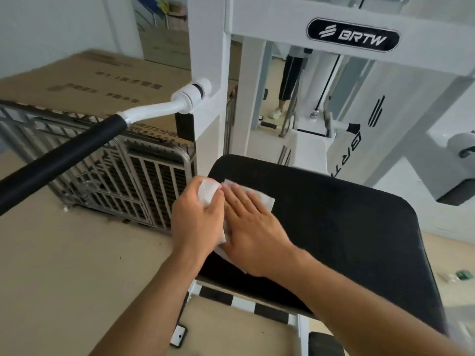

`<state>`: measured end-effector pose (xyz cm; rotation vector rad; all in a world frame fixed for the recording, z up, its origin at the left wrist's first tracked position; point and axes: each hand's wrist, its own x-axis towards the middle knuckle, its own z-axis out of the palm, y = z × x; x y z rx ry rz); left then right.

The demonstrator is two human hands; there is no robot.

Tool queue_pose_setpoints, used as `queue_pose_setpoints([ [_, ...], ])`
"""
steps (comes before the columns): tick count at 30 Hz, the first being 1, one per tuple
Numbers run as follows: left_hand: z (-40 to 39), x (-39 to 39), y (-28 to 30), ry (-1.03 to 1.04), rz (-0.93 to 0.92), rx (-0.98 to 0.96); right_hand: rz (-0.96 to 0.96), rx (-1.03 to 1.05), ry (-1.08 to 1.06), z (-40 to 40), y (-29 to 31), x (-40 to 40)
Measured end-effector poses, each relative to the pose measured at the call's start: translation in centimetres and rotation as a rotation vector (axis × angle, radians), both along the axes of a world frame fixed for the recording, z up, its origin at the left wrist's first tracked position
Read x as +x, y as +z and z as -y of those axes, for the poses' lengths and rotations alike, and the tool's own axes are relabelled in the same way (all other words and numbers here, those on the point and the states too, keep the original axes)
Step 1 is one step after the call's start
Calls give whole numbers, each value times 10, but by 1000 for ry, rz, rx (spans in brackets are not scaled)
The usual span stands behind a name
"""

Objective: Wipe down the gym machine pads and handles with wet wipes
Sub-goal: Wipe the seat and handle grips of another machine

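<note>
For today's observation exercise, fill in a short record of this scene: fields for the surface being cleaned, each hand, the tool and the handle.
surface: black seat pad
left hand: grips a bunched white wipe at the pad's left edge
right hand: lies flat, pressing a spread wet wipe on the pad
handle: black foam grip on a white arm, untouched

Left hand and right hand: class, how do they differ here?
The left hand curls its fingers round a bunched white wet wipe; the right hand lies flat, pressing a spread white wipe onto the black padded seat. Both hold wipes.
</note>
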<state>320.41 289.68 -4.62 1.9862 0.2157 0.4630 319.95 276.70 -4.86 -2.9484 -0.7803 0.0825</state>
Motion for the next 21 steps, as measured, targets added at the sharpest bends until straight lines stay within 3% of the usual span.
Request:
queue_pose_setpoints([
  [4, 4, 21, -3, -97, -39, 218, 11, -16, -186, 55, -5, -63],
  [7, 9, 23, -4, -135, -58, 296, -209, -15, -359, 90, 18, -75],
  [9, 12, 25, -4, -173, -49, 340, -293, -35, -472, 91, 34, -77],
  [14, 12, 30, -8, -279, -15, 340, -241, -7, -754, 49, 19, -65],
  [17, 11, 32, -10, -333, -12, 385, -123, 25, -784, 39, 0, -33],
  [21, 13, 33, -10, -347, -10, 411, -41, 31, -613, 52, 3, 29],
])
